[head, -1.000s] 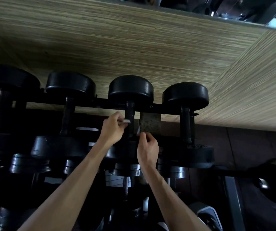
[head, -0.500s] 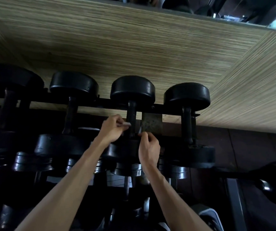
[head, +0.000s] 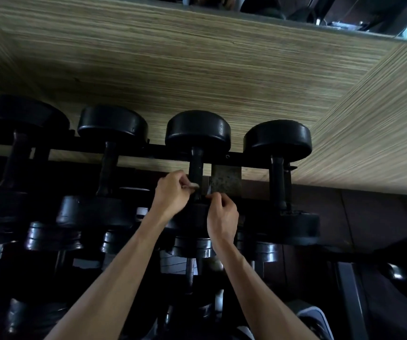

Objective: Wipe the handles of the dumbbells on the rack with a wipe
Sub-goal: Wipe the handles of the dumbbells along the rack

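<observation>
Small white wipe (head: pixel 193 185), pinched in my left hand (head: pixel 173 195), touches the black cylindrical dumbbell handle (head: pixel 196 171), third along the black metal rack (head: pixel 153 153); my right hand (head: pixel 223 215) pinches at the handle's opposite side, its hold unclear.

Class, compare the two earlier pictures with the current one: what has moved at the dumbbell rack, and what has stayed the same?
Very little has moved. The left hand still pinches the white wipe against the handle of the third dumbbell from the left, and the right hand stays at the handle's other side; both sit slightly lower on it than a second ago. Nothing was taken hold of or let go. All the dumbbells remain on the rack.
</observation>
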The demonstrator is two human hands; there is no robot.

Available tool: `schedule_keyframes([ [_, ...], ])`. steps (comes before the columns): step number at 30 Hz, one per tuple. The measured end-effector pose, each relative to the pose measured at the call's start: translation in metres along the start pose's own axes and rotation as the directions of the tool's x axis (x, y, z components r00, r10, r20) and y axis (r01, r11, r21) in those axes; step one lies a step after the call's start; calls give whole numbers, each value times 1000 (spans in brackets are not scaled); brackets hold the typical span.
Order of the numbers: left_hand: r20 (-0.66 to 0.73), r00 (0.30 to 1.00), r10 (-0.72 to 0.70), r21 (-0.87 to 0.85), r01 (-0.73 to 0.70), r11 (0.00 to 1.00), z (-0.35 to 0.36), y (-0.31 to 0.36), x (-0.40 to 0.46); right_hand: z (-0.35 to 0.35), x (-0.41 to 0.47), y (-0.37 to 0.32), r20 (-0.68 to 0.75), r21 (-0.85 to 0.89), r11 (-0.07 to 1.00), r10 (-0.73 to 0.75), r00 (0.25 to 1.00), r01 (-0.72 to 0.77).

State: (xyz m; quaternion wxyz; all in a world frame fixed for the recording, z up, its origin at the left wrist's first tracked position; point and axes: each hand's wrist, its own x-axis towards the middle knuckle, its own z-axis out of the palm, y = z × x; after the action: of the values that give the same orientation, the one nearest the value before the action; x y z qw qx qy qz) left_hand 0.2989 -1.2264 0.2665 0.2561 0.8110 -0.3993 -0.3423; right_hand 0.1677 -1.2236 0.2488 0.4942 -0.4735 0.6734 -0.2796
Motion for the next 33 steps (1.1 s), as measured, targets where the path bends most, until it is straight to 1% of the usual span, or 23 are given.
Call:
schedule_keyframes([
  [1, 34, 999, -35, -18, 35, 999, -1, 1, 4, 0, -1, 0, 4, 10, 1000, 3, 1000, -3],
  [4, 164, 975, -147, -216, 181, 960, -9, 3, 25, -1, -2, -1, 17, 13, 1000, 15, 1000, -16],
  [5, 210, 966, -155, -258, 207, 944, -14, 1, 29, -1, -2, -2, 20, 11, 1000, 15, 1000, -16],
  [7, 311, 944, -111, -315, 213, 925, -21, -5, 27, -2, -3, -3, 21, 6, 1000, 12, 1000, -13],
  [8, 353, 932, -83, -325, 206, 923, -25, -8, 23, -2, -4, -3, 23, 11, 1000, 5, 1000, -5],
  [9, 374, 925, -73, -299, 195, 934, -26, -10, 19, -3, -4, -3, 26, 19, 1000, -3, 1000, 3],
  [11, 369, 926, -83, -170, 155, 973, -25, -8, 14, -4, -4, -3, 30, 21, 1000, -13, 999, 13],
  [13, 290, 953, -94, -31, 107, 994, -21, -2, 10, -4, -4, -4, 37, 6, 1000, -12, 999, 12],
  [14, 226, 969, -101, -5, 105, 994, -18, 1, 8, -5, -3, -4, 46, 1, 1000, 3, 999, -3],
  [15, 153, 982, -114, -18, 118, 993, -15, 3, 5, -6, -1, -6, 63, -7, 1000, 25, 998, -24],
  [17, -30, 991, -129, -130, 124, 984, -6, 6, -4, -10, 8, -13, 121, -48, 998, 43, 992, -37],
  [19, -201, 975, -98, -203, 56, 978, 1, 11, -18, -12, 20, -24, 163, -131, 989, -48, 986, 70],
  [20, -250, 966, -71, -200, 20, 980, 5, 14, -25, -11, 27, -29, 166, -161, 977, -112, 980, 139],
  [22, -326, 944, -44, -197, -22, 980, 12, 14, -35, -5, 39, -41, 160, -231, 948, -185, 969, 220],
  [24, -384, 920, -78, -241, -19, 970, 14, 12, -39, 2, 49, -48, 157, -332, 908, -215, 964, 256],
  [26, -409, 906, -111, -306, -22, 952, 14, 9, -41, 9, 56, -48, 168, -409, 863, -246, 955, 295],
  [29, -404, 909, -106, -332, -38, 942, 15, 10, -40, 14, 57, -48, 159, -459, 825, -290, 944, 331],
  [33, -394, 911, -126, -322, -9, 947, 14, 11, -37, 16, 57, -54, 179, -486, 780, -352, 919, 394],
])
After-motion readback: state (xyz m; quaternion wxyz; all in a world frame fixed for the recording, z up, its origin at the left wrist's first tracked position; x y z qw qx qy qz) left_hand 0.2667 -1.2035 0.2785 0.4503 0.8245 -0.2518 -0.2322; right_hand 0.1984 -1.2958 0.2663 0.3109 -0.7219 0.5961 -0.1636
